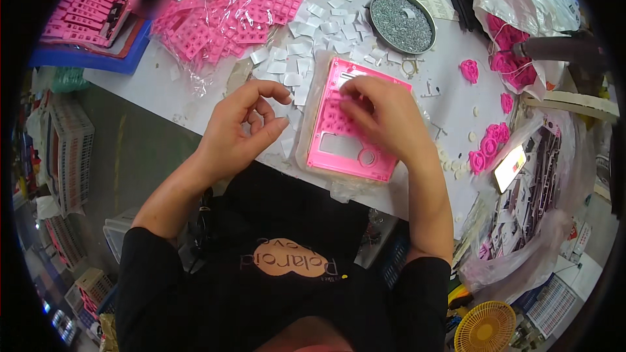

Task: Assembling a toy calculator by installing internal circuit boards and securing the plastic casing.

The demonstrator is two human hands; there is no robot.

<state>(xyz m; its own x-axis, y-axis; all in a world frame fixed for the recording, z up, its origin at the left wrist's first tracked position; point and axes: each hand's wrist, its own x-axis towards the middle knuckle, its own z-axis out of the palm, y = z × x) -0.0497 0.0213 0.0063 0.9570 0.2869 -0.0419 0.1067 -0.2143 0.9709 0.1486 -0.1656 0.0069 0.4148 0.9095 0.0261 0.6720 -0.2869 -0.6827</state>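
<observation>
A flat pink plastic casing [383,171] lies on a pad wrapped in clear film [304,150] at the table's front edge. It has cut-out windows, a round ring at its lower right and a pink keypad grid [334,120] in its middle. Over the casing, my right hand [389,117] is bent down with thumb and fingers pinched at the keypad's upper end; the fingertips are slightly blurred. My left hand [241,127] hovers left of the casing, holding nothing, its fingers curled and the thumb apart from them.
Beyond the casing, small white paper pieces [297,49] are scattered near a round tray of tiny metal parts [391,38]. Bagged pink keypad grids [261,10] lie at far left. Pink rosette-shaped parts [482,156], a lit phone [510,169] and bagged dark strips [538,182] are at right.
</observation>
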